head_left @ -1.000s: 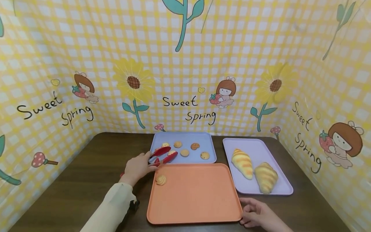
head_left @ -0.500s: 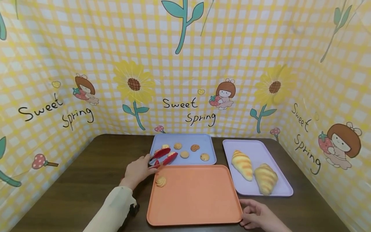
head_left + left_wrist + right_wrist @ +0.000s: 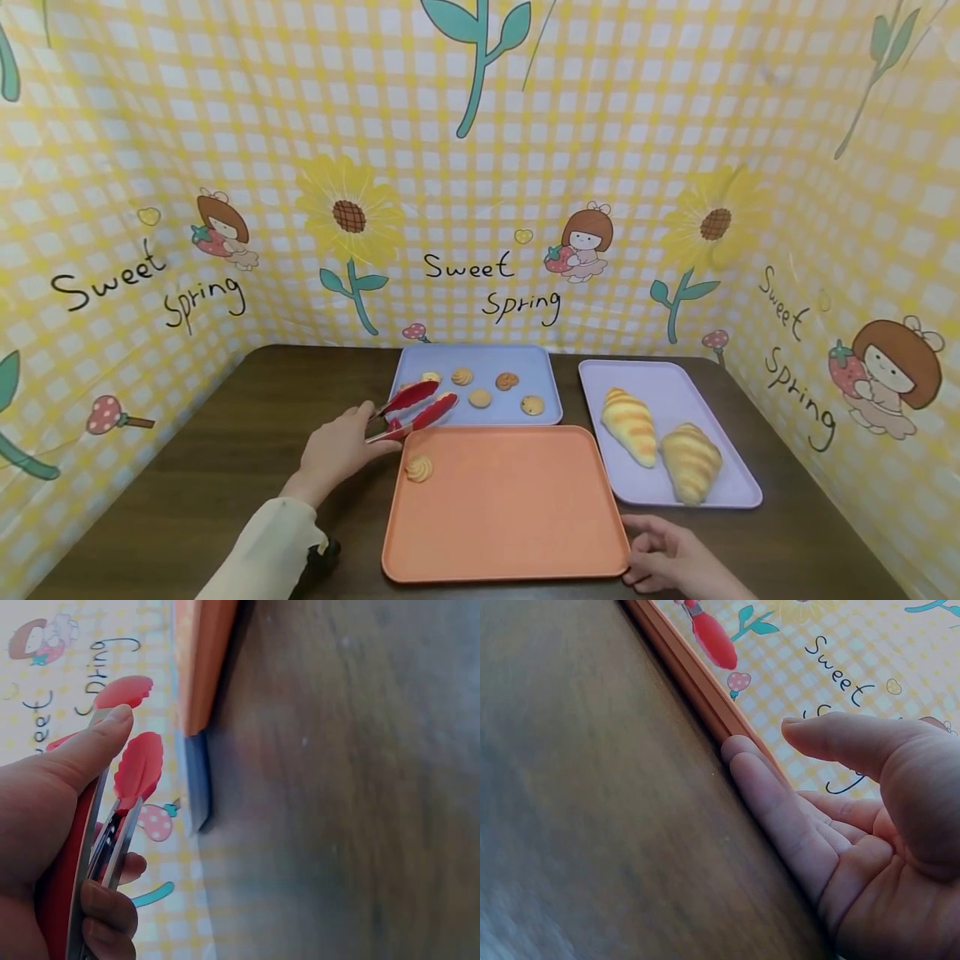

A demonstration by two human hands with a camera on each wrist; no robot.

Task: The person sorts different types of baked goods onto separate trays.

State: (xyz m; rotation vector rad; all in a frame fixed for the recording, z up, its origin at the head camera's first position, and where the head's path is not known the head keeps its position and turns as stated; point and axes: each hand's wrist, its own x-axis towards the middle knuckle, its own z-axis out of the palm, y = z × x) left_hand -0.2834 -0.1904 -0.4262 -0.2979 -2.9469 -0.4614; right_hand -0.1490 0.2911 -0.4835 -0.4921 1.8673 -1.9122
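In the head view my left hand [image 3: 333,454] grips red-tipped tongs [image 3: 433,412] over the front left of a blue tray [image 3: 525,362]. The left wrist view shows the tongs [image 3: 139,769] with their tips spread and nothing visible between them. Several small cookies lie on the blue tray, some partly hidden behind the tongs. One swirled cookie [image 3: 419,469] sits at the far left of the orange tray [image 3: 510,517]. My right hand [image 3: 667,554] touches that tray's near right corner. Its fingers [image 3: 769,799] rest along the side wall, while the thumb stays clear of the rim.
To the right a lilac tray [image 3: 738,492] carries two croissant-shaped breads [image 3: 628,427]. All three trays stand close together on a dark wooden table [image 3: 187,467]. Yellow checked cloth [image 3: 480,192] encloses the back and both sides.
My left hand has drawn back a little to the left along the tongs, showing more of their metal arms. The right hand and the cookies stay where they were.
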